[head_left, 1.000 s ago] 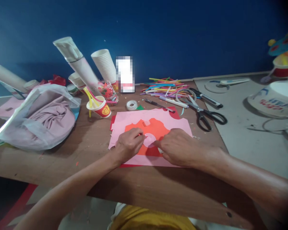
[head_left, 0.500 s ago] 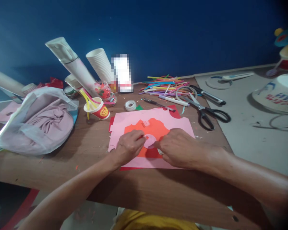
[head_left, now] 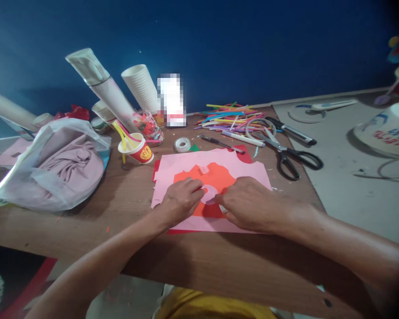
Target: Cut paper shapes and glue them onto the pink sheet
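A small pink paper circle point(head_left: 210, 195) lies over orange paper point(head_left: 216, 173) with a ragged upper edge. My left hand point(head_left: 185, 197) pinches at the circle's left edge, where a small orange spot shows. From the other side, my right hand point(head_left: 249, 201) is closed, its index fingertip at the circle's right edge. Something whitish shows under its curled fingers, too hidden to name. Beneath the orange paper is a larger pink paper sheet point(head_left: 193, 224), with red paper point(head_left: 242, 152) showing behind it. A small pale pink block point(head_left: 204, 170) rests above the circle.
Scissors point(head_left: 286, 155), a utility knife point(head_left: 294, 132), a pen point(head_left: 219, 142) and colourful sticks point(head_left: 229, 117) lie beyond the paper. A tape roll point(head_left: 182, 145), a red-and-white paper cup point(head_left: 138, 150) and stacked cups point(head_left: 139, 86) stand left. A plastic bag point(head_left: 23, 177) holds pink cloth.
The view has shifted slightly. Both hands stay at the pink paper circle with almost the same grip; the papers lie as before.
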Demonstrator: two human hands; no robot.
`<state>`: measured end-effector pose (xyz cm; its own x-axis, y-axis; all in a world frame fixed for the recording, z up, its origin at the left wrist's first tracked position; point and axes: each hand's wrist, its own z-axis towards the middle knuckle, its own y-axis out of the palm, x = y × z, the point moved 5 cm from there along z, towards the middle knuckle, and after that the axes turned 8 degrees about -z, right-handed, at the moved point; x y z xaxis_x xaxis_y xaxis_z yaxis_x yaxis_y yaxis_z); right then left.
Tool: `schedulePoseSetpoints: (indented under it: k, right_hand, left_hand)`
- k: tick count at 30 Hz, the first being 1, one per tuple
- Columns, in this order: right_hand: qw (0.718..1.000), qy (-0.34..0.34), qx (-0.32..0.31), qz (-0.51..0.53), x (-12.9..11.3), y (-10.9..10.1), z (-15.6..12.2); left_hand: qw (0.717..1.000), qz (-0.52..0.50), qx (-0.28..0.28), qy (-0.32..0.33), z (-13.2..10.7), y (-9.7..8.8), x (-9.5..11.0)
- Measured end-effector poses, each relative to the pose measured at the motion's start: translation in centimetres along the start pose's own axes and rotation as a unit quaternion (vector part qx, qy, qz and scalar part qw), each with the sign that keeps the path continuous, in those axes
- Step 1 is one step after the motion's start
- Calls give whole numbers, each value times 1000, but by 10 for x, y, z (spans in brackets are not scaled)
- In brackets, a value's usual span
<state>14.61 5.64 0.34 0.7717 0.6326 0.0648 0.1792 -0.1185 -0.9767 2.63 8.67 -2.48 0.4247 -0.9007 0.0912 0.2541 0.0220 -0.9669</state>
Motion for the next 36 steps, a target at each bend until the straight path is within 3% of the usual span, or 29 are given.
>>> schedulePoseSetpoints:
  k: [5,9,14,20,26,32,36]
  right_hand:
    - [1000,-5,5,1,3,2,-1]
    - [999,21,16,-23,11,-1,-1]
    - [998,31,43,-32,10,-4,3]
    - [997,33,4,-70,1,10,11]
    - [997,36,-30,-62,-1,7,16]
    - [999,29,-12,-43,-3,5,18]
    - [999,28,-9,-37,-1,6,18]
  left_hand:
    - [998,-24,-60,-3,-2,-2,2]
    - [997,-25,-77,-10,-6,-1,2]
    - [997,-25,-69,-23,-12,1,1]
    - [997,-28,-69,-26,-12,2,-1]
    - [998,-41,-35,-43,-9,-2,0]
    - [997,-55,6,-46,-14,-3,-2]
    - [999,-39,0,-29,-13,-3,1]
